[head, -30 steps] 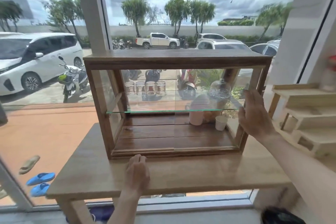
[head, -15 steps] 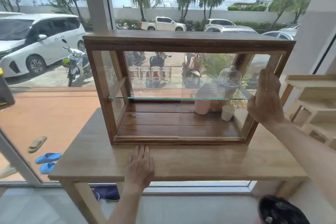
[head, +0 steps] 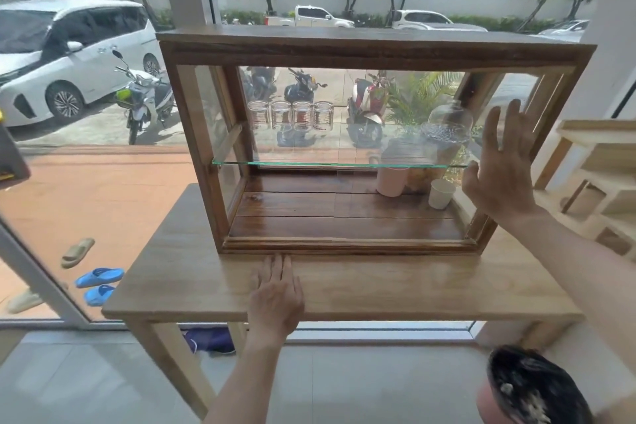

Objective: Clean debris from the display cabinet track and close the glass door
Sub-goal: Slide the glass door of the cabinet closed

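- My right hand (head: 500, 167) is reaching up with fingers spread, palm facing the right end of the display cabinet (head: 361, 55); I cannot tell whether it is touching the glass.
- My left hand (head: 275, 299) is lying flat and empty on the wooden table (head: 395, 289), fingertips just short of the cabinet's bottom track (head: 347, 246).
- A pink cup (head: 392, 181) and a white cup (head: 441, 194) are sitting inside at the far right.

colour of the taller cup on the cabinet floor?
Pale pink cup, beside a smaller white cup. Head view, lower right of cabinet.
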`<state>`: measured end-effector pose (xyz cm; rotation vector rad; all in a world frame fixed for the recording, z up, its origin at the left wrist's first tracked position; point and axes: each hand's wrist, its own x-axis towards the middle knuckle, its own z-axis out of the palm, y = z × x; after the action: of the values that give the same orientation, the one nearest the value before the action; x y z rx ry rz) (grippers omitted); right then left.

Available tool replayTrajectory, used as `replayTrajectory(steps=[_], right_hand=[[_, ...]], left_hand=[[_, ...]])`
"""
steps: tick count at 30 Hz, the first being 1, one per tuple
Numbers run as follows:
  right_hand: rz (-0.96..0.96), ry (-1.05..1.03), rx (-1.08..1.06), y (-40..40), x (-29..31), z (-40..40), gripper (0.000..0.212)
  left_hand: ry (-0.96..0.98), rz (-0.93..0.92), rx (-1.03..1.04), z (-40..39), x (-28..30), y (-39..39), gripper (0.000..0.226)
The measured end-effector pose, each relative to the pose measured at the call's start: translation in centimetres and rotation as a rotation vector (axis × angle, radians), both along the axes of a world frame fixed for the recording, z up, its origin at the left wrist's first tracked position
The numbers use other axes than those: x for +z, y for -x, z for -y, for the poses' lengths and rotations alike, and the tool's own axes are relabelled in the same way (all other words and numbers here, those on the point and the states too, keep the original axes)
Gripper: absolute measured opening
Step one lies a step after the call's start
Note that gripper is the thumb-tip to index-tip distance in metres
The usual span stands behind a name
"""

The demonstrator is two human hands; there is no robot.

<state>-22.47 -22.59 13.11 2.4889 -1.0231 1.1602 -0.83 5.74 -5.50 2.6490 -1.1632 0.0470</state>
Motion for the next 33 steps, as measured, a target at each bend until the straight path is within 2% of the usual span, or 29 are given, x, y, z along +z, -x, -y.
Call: replayTrajectory(steps=[6, 27, 33], right_hand=[[0.010, -0.018, -0.047, -2.2, -0.3, -1.7, 0.091], [0.007, 0.093, -0.010, -13.5, -0.4, -11.4, 0.087], [-0.012, 0.055, 0.016, -16.4, -0.3, -14.1, 0.082]], left_hand=[[0.022, -0.034, -0.011, -0.2, 0.1, 0.1, 0.056], [0.124, -0.078, -0.019, -0.5, -0.6, -0.2, 0.058], [0.153, -0.072, -0.022, -0.6, -0.5, -0.2, 0.057]])
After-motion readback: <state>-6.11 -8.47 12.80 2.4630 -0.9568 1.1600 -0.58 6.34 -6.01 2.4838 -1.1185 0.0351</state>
